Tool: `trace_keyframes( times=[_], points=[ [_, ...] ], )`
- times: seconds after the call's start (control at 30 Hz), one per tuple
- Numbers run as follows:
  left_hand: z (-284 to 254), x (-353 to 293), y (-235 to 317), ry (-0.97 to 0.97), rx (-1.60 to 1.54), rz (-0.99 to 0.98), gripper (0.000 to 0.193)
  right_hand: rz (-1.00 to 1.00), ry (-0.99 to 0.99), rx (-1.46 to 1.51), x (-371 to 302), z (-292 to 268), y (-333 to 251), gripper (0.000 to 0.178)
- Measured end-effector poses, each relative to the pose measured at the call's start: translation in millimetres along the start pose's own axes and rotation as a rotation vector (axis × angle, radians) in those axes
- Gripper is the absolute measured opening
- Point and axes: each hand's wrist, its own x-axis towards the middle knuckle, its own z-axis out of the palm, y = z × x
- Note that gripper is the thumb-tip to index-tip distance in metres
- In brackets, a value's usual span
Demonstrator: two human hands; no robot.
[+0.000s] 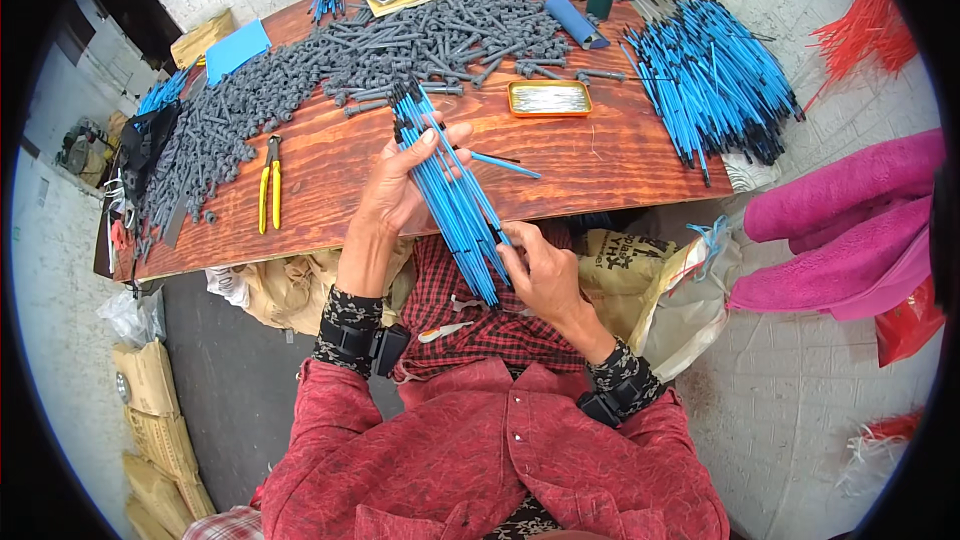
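Both hands grip a bundle of blue rods [455,195] above the counter [600,165]: left hand [400,185] fingers wrapped around its upper part, right hand [540,275] fingers pinching its lower end. Evening the rod ends seems next.

Your left hand [400,185] is covering the middle of the blue rod bundle [450,190], hiding how many rods you are gripping; your right hand [540,275] is masking its lower ends; the contents of the shallow orange tin [548,98] are blurring into glare.
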Motion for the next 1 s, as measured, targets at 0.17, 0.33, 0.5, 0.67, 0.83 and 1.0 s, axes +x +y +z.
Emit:
trace_keyframes(
  times=[0.17,0.33,0.5,0.67,0.83,1.0],
  points=[
    [10.6,-14.8,7.5,-0.022,0.08,0.02,0.034,-0.012,-0.112,-0.039,-5.1,8.1,1.4,0.028],
    [23.3,-26.5,11.5,-0.087,0.137,0.02,0.039,-0.021,-0.138,-0.051,-9.2,11.7,-4.5,0.025],
    [34.2,-37.0,16.2,-0.205,0.171,0.032,0.044,0.006,-0.155,-0.039,-7.7,10.3,-19.9,0.027],
    [38.4,-43.5,14.1,-0.185,0.181,0.066,0.034,-0.051,-0.215,-0.087,0.1,3.7,-21.2,0.025],
    [43.7,-50.5,13.4,-0.135,0.192,0.081,0.027,-0.178,0.003,-0.1,37.2,-22.7,-14.1,0.04],
    [56.9,-70.0,20.0,-0.258,0.163,0.026,0.043,-0.026,-0.346,0.494,62.9,-10.9,-5.1,0.095]
  ],
)
